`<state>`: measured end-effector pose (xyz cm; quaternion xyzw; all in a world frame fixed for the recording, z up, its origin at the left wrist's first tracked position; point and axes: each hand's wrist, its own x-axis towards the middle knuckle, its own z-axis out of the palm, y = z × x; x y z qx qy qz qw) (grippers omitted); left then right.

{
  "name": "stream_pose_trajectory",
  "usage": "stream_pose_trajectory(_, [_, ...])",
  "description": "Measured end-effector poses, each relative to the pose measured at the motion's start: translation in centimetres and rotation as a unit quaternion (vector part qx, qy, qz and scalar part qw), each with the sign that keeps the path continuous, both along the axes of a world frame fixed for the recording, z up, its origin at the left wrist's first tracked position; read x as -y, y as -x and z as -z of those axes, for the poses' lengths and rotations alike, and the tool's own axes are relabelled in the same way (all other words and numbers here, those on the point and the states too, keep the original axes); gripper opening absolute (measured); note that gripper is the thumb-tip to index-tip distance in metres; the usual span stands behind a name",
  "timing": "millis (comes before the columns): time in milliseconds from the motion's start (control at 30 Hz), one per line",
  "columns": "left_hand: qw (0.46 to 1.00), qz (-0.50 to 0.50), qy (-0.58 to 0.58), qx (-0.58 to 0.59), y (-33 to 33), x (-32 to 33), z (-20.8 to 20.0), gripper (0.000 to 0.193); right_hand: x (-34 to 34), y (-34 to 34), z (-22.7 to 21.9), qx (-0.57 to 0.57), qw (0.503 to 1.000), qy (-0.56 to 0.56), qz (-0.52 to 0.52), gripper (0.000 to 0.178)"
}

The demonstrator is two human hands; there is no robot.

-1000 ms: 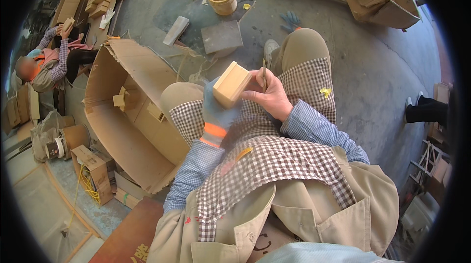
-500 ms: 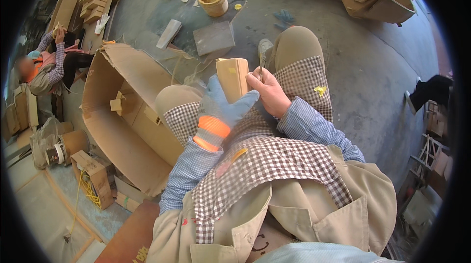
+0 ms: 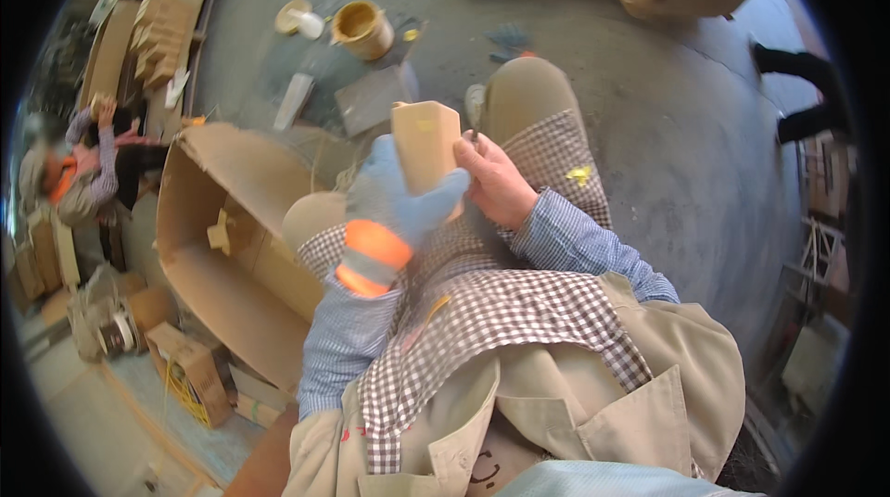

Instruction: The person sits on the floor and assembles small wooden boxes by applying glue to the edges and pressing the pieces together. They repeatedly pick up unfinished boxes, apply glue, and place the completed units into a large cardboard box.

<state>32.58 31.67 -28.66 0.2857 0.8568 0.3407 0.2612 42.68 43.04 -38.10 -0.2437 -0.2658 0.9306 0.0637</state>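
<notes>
Gripping block [image 3: 425, 149]: gloved left hand [image 3: 400, 200]; right hand [image 3: 498, 184]

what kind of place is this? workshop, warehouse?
Probably a small workshop or packing yard with a bare concrete floor. Open cardboard boxes and stacked cardboard pieces lie around, a yellowish pot stands on the ground, and another person works seated at the left.

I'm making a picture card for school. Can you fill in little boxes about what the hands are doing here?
Left hand: blue glove with an orange cuff, gripping the wooden block
Right hand: bare, touching the block's right side
Lap: checked apron
Person's left: big open cardboard box
Floor ahead: yellow tub
</notes>
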Motion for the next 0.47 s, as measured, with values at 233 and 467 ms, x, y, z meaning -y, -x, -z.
stream_pose_trajectory(233, [0.954,0.031,-0.222,0.198,-0.6,-5.8,-0.9,0.069,-8.9,-4.8,-4.2,-0.003,0.975,-0.150,0.161,0.030])
stream_pose_trajectory(467, [0.947,-0.003,-0.237,0.214,0.9,-7.9,4.8,0.071,-23.6,-12.5,5.2,0.243,0.839,-0.358,0.330,0.033])
